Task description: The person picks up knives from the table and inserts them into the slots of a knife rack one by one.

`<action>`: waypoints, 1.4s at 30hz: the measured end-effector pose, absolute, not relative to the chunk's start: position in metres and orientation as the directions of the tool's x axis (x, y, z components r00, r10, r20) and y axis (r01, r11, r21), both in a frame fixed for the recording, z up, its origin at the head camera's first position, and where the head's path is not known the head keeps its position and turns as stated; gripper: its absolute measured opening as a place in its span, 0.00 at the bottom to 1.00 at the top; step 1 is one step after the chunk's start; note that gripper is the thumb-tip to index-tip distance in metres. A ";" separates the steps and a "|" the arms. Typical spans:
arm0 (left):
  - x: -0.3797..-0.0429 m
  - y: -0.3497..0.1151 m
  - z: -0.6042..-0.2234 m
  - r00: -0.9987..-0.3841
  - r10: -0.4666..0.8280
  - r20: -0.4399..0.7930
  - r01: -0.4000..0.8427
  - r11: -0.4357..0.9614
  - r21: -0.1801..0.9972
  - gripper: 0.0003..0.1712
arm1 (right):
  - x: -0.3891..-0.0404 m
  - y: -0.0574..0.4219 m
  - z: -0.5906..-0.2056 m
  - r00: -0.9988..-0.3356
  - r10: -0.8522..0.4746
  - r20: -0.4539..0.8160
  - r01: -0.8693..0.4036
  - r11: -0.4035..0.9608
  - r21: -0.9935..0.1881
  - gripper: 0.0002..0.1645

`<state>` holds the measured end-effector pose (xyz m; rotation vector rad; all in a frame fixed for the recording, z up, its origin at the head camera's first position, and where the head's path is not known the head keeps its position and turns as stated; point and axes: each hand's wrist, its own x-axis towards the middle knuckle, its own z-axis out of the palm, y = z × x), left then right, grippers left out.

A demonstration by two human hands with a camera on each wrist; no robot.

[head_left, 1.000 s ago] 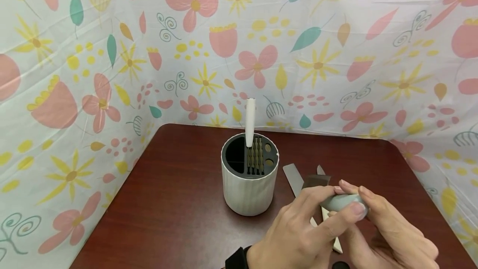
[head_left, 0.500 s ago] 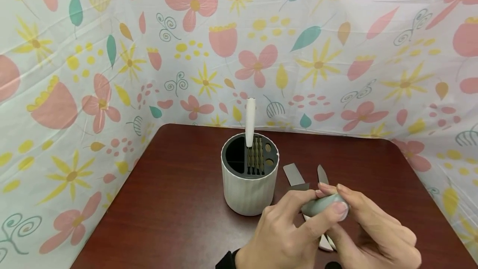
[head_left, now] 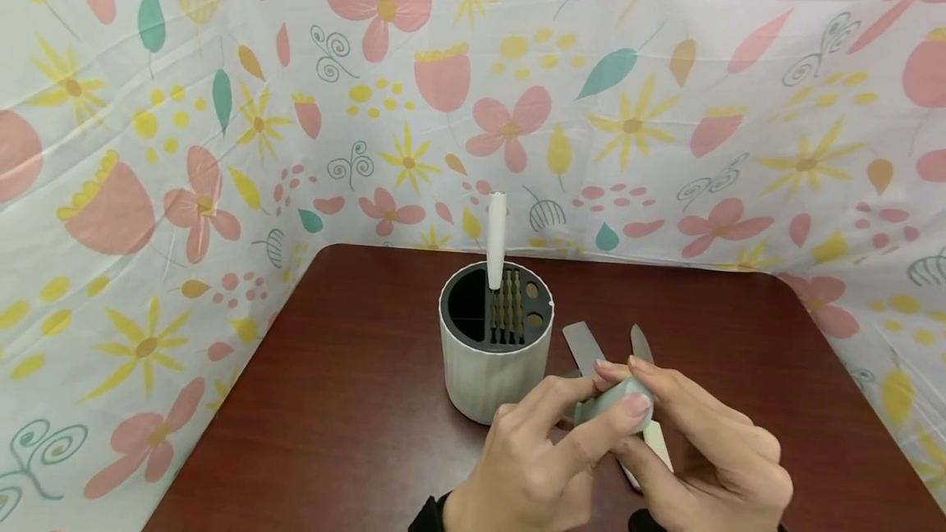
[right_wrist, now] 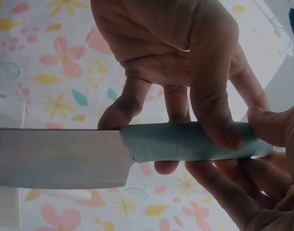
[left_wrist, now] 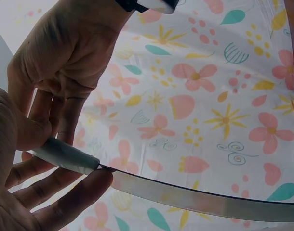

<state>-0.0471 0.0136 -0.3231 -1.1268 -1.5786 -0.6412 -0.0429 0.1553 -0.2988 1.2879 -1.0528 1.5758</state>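
The left hand (head_left: 528, 454) and right hand (head_left: 702, 446) both grip the pale-green handle of a broad metal-bladed knife (right_wrist: 147, 143), near a ribbed white cylindrical holder (head_left: 491, 384)

The left hand (head_left: 532, 458) and right hand (head_left: 713, 450) have moved the green-handled kitchen knife (head_left: 608, 407) leftward. It is now nearer the white knife holder (head_left: 491, 384).
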 end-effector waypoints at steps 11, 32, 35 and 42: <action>-0.046 0.000 -0.318 -0.063 0.351 0.934 0.910 0.404 -0.090 0.26 | -0.047 0.144 -0.284 -0.128 0.042 0.991 -0.949 -0.295 -0.110 0.25; -0.050 -0.015 -0.297 0.048 0.251 0.967 0.903 0.404 -0.149 0.28 | -0.083 0.151 -0.309 -0.420 -0.046 0.906 -0.907 -0.007 -0.421 0.15; -0.050 -0.018 -0.294 0.065 0.235 0.970 0.906 0.395 -0.156 0.29 | -0.092 0.151 -0.318 -0.490 -0.076 0.868 -0.869 0.114 -0.481 0.17; -0.052 -0.025 -0.289 0.122 0.207 0.971 0.895 0.399 -0.198 0.32 | -0.111 0.151 -0.341 -0.656 -0.113 0.746 -0.732 0.334 -0.594 0.21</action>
